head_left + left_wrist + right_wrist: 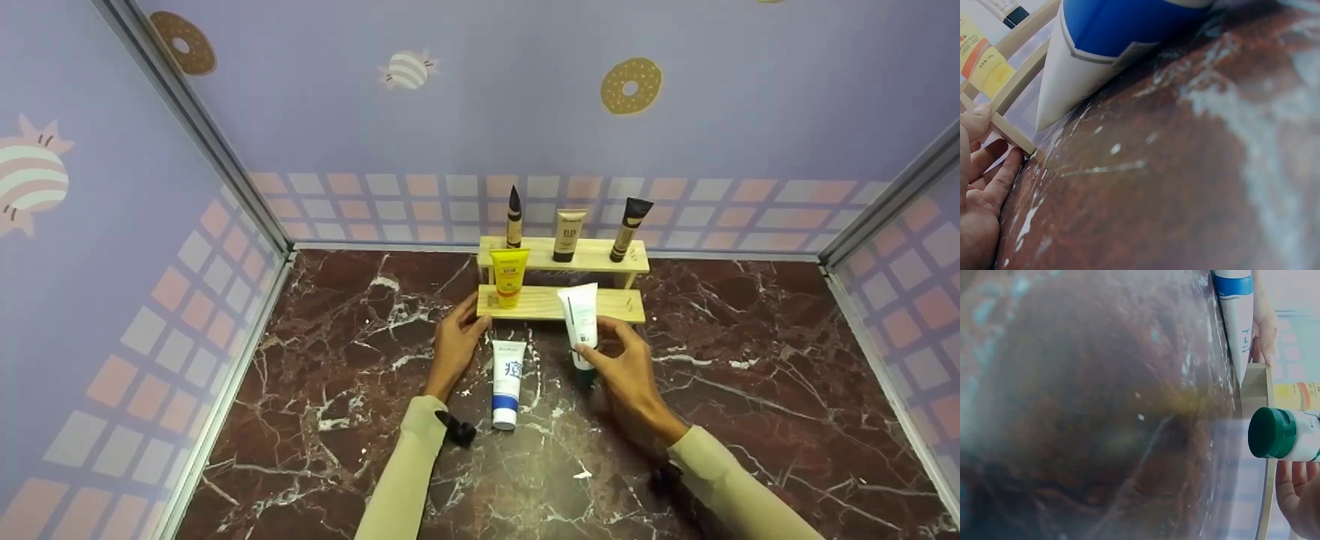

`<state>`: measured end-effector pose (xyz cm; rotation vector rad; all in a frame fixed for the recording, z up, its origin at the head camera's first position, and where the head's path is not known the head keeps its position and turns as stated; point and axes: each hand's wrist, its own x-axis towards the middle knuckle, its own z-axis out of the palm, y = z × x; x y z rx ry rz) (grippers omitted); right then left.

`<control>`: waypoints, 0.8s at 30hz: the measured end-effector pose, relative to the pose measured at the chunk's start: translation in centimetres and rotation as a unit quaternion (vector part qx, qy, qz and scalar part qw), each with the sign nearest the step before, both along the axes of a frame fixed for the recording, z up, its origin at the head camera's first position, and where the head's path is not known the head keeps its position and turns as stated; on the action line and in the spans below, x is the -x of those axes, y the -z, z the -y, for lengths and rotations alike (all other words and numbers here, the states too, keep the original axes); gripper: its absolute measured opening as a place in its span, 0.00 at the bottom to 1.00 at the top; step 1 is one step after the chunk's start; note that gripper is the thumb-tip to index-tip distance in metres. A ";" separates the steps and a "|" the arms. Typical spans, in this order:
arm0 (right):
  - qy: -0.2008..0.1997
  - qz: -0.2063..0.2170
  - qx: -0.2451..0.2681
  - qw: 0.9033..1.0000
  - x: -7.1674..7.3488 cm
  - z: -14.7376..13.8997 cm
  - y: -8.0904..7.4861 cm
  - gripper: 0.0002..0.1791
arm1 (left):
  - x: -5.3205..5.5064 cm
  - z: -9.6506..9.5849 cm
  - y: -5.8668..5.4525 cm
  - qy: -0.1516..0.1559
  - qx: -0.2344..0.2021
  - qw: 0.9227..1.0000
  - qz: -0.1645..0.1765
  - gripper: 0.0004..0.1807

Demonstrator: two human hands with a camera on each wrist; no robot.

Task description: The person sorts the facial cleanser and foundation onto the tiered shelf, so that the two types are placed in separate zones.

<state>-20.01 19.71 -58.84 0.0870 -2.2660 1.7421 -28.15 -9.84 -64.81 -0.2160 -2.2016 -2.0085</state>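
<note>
My right hand [628, 369] grips a white tube with a dark green cap [580, 313], its cap down, in front of the lower shelf's right half. The right wrist view shows the green cap [1271, 433] facing the camera and fingers behind the tube. My left hand [455, 346] holds the left end of a two-step wooden rack [540, 303], thumb at the front edge and fingers round the side. A yellow tube [509, 276] stands on the lower step's left. Between my hands, a white tube with a blue band [508, 379] lies on the marbled table.
On the upper step stand a slim dark tube with a pointed top [514, 219], a beige tube [569, 234] and a black and gold tube [630, 229]. Behind the rack rises a patterned wall [465, 135]; side panels close in the marbled table [315, 465] left and right.
</note>
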 end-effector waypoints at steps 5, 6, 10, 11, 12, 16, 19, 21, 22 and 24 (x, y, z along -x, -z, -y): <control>0.005 -0.007 0.009 1.000 0.5 0.4 -1.0 0.28 | 0.0 0.0 0.0 0.003 -0.003 1.000 0.000 0.32; 0.006 -0.008 0.009 1.000 0.5 0.6 -1.4 0.27 | 0.0 0.0 0.0 0.004 -0.004 1.000 0.000 0.32; 0.001 -0.008 0.012 1.000 0.5 1.1 -3.0 0.26 | -0.1 0.0 0.0 0.005 -0.009 1.000 -0.001 0.32; -0.001 -0.006 0.014 1.000 0.5 1.2 -3.2 0.26 | -0.1 0.0 0.0 0.004 -0.010 1.000 -0.002 0.32; -0.002 -0.004 0.020 1.000 0.7 1.3 -3.3 0.26 | -0.1 0.1 0.0 0.004 -0.012 1.000 -0.003 0.32; 0.000 0.003 0.047 0.999 1.7 1.2 -2.5 0.27 | -0.2 0.1 -0.1 0.006 -0.014 1.000 -0.004 0.32; 0.004 -0.002 0.057 0.998 2.4 1.0 -1.9 0.26 | -0.2 0.0 -0.2 0.006 -0.012 1.000 -0.005 0.32; 0.004 -0.013 0.057 0.998 2.9 1.0 -1.7 0.25 | -0.1 0.0 -0.2 0.005 -0.012 1.000 -0.004 0.32; 0.003 -0.020 0.058 0.998 3.0 1.0 -1.7 0.25 | -0.1 0.0 -0.2 0.004 -0.012 1.000 -0.005 0.32; 0.002 -0.033 0.060 0.998 3.4 0.9 -1.8 0.25 | -0.1 0.0 -0.1 0.002 -0.012 1.000 -0.007 0.32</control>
